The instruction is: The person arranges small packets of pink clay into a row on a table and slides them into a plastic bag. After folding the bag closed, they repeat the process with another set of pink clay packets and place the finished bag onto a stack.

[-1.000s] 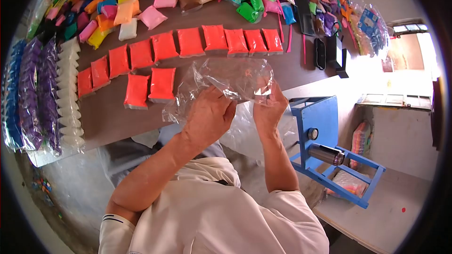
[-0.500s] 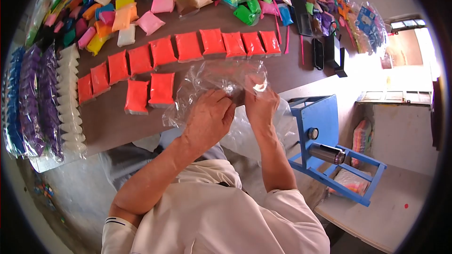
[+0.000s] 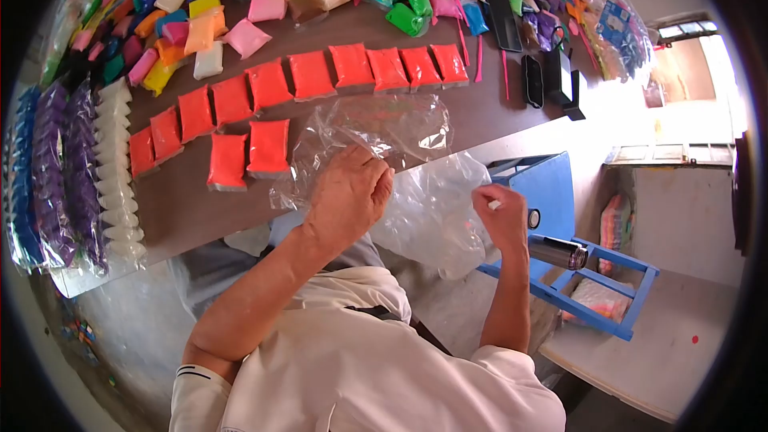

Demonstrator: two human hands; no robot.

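Note:
My left hand (image 3: pixel 350 192) is closed on a crumpled clear plastic bag (image 3: pixel 416 124) at the table's front edge; its fingertips are partly hidden. The bag lies partly on the table, and more clear plastic (image 3: pixel 436 208) hangs below the edge. Off to the right, my right hand (image 3: pixel 502 214) is closed in front of the blue stool, apart from the bag on the table. A small whitish bit shows at its fingers, too small to name. Beyond the bag, several red packets (image 3: pixel 312 74) form a curved row, with two more red packets (image 3: pixel 269 146) nearer me.
A heap of colourful packets (image 3: pixel 248 38) covers the back of the table (image 3: pixel 192 220). Stacked white cups (image 3: pixel 120 168) and wrapped purple stacks (image 3: pixel 52 176) stand at the left. To the right are a blue stool (image 3: pixel 552 184), a metal flask (image 3: pixel 560 252) and a black box (image 3: pixel 560 76).
My right hand has left the bag and moved right and down, fingers closed. My left hand stays at the bag. The clear plastic below the edge has shifted.

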